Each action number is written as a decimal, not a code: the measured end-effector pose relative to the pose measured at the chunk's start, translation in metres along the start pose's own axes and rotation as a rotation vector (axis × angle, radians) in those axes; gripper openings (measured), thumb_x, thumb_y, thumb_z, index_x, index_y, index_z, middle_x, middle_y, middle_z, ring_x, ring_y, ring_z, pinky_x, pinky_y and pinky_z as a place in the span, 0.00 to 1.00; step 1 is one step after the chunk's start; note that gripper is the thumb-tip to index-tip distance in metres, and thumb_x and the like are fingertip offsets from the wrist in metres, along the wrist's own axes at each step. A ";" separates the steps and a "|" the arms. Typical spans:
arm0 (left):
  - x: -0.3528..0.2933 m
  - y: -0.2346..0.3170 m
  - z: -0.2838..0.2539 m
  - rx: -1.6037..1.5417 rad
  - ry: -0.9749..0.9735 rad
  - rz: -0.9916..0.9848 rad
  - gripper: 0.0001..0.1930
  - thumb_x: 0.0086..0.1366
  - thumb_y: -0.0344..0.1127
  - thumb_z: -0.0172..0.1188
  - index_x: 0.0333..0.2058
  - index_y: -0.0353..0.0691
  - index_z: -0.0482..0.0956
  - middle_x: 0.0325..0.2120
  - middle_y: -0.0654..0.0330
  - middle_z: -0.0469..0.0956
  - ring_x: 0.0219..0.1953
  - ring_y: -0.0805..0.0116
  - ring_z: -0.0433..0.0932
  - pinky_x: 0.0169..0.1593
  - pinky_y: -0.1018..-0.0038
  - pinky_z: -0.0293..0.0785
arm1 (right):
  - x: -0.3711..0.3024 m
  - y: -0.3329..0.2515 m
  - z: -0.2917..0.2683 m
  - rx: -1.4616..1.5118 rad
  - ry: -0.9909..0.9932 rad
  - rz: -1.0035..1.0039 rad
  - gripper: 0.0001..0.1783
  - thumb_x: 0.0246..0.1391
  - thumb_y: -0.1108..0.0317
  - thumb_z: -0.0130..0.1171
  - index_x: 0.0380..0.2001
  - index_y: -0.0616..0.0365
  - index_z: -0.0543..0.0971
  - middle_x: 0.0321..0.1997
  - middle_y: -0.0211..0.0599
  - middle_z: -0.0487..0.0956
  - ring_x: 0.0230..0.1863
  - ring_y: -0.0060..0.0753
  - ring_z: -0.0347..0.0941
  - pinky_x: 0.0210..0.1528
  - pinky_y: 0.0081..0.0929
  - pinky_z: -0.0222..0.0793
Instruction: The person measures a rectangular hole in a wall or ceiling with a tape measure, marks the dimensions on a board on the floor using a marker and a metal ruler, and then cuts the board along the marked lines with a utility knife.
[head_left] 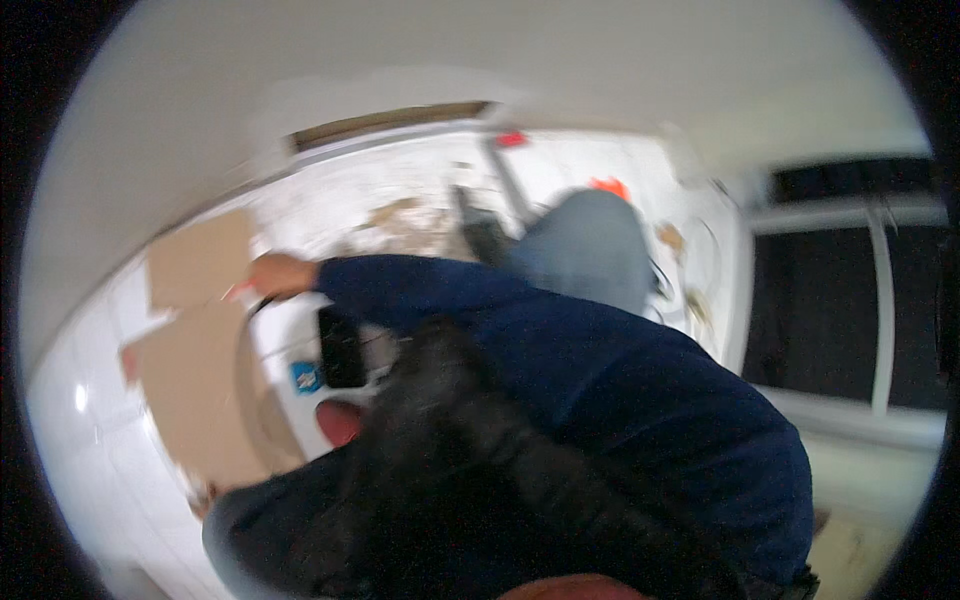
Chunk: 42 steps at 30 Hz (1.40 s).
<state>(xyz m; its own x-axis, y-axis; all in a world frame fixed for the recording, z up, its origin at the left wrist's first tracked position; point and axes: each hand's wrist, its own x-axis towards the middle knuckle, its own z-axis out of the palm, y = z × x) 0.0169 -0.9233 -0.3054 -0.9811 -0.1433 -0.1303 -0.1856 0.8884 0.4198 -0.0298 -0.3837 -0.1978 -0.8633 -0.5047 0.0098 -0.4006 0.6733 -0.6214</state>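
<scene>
At nine o'clock, a large brown cardboard sheet [200, 395] lies on white floor tiles [95, 465], a smaller cardboard piece [205, 260] just beyond at ten. A person's right hand [282, 277], stretched across in a navy sleeve [420, 285], hovers near nine o'clock by their neighbouring edges; its fingers appear curled, but blur hides whether they grip the dark thin strip [258, 308] directly below. The left hand cannot be made out. Toward eight o'clock sit a blue packet [307, 377], a black smartphone [343, 352] and a red rounded object [338, 422]. Brownish debris [400, 218] spreads at eleven, a knee [590, 250] in pale trousers rises at two, and a white-framed dark window [815, 310] stands at three.
</scene>
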 end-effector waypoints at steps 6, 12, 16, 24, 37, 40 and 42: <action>0.022 -0.049 -0.016 0.034 -0.002 -0.001 0.13 0.55 0.41 0.57 0.30 0.36 0.80 0.26 0.48 0.80 0.33 0.50 0.79 0.41 0.60 0.74 | 0.075 -0.020 -0.070 -0.243 -0.061 0.152 0.14 0.41 0.58 0.60 0.27 0.56 0.83 0.29 0.48 0.81 0.32 0.52 0.79 0.37 0.48 0.73; 0.004 -0.036 0.007 0.010 -0.057 -0.068 0.15 0.53 0.43 0.58 0.29 0.35 0.81 0.26 0.47 0.80 0.33 0.51 0.80 0.40 0.61 0.74 | 0.031 -0.004 -0.075 0.144 -0.145 0.389 0.13 0.46 0.62 0.56 0.20 0.61 0.81 0.16 0.42 0.77 0.15 0.34 0.73 0.18 0.35 0.67; 0.027 -0.013 0.001 -0.038 -0.082 -0.145 0.19 0.53 0.46 0.60 0.32 0.34 0.80 0.30 0.47 0.80 0.36 0.53 0.79 0.43 0.62 0.73 | -0.009 -0.002 -0.025 0.525 -0.085 0.384 0.14 0.43 0.61 0.57 0.17 0.61 0.80 0.16 0.44 0.78 0.16 0.33 0.75 0.17 0.35 0.69; -0.005 -0.026 -0.026 -0.074 -0.177 -0.254 0.28 0.51 0.53 0.64 0.39 0.32 0.79 0.38 0.46 0.79 0.42 0.57 0.78 0.49 0.66 0.71 | -0.021 0.008 0.080 0.302 0.248 -0.162 0.21 0.44 0.71 0.53 0.45 0.56 0.80 0.29 0.54 0.78 0.26 0.52 0.74 0.33 0.44 0.71; -0.148 0.112 -0.228 -0.186 -0.393 -0.351 0.26 0.52 0.54 0.67 0.38 0.35 0.83 0.26 0.60 0.80 0.23 0.74 0.72 0.30 0.74 0.70 | -0.018 -0.018 -0.028 0.808 0.185 0.565 0.14 0.52 0.73 0.47 0.39 0.63 0.78 0.27 0.37 0.82 0.19 0.22 0.72 0.21 0.20 0.65; -0.167 0.107 -0.287 -0.174 -0.259 -0.447 0.24 0.52 0.53 0.67 0.29 0.31 0.80 0.23 0.58 0.77 0.29 0.69 0.75 0.36 0.72 0.71 | -0.010 -0.014 -0.034 0.714 0.251 0.525 0.14 0.53 0.72 0.47 0.41 0.63 0.78 0.27 0.37 0.82 0.19 0.21 0.72 0.21 0.19 0.65; -0.170 0.139 -0.330 -0.211 -0.164 -0.497 0.23 0.54 0.50 0.65 0.29 0.30 0.79 0.25 0.55 0.76 0.30 0.69 0.74 0.34 0.70 0.70 | -0.002 -0.014 -0.042 0.748 0.307 0.466 0.14 0.54 0.72 0.47 0.41 0.63 0.77 0.27 0.37 0.82 0.19 0.21 0.72 0.22 0.19 0.66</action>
<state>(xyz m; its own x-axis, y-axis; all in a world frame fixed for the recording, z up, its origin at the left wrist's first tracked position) 0.1392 -0.9194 0.0715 -0.7544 -0.4380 -0.4889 -0.6469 0.6224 0.4406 -0.0350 -0.3695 -0.1560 -0.9732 -0.0346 -0.2273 0.2165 0.1954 -0.9565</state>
